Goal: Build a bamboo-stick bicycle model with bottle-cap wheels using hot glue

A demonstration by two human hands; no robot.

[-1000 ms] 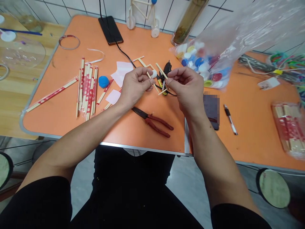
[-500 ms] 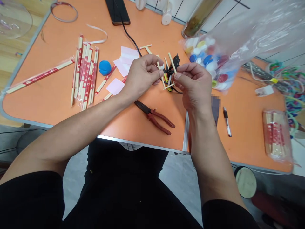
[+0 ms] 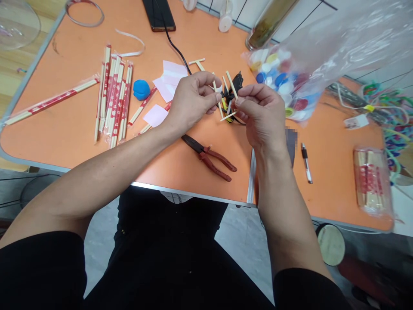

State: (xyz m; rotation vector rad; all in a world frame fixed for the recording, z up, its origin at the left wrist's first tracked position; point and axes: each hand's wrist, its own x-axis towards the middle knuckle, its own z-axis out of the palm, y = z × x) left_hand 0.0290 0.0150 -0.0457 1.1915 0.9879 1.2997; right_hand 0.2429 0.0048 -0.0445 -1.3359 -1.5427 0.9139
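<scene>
Slightly farther right, sticks (image 3: 230, 82) between fingers (image 3: 212, 100).

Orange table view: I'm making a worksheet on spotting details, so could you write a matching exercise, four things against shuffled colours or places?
1. Pliers
2. Pen
3. Round lump
4. Short stick

A. Blue
B. Pinched in the right hand
C. Red-handled
D. Black and white

Pairs: 1-C, 2-D, 3-A, 4-B
</scene>
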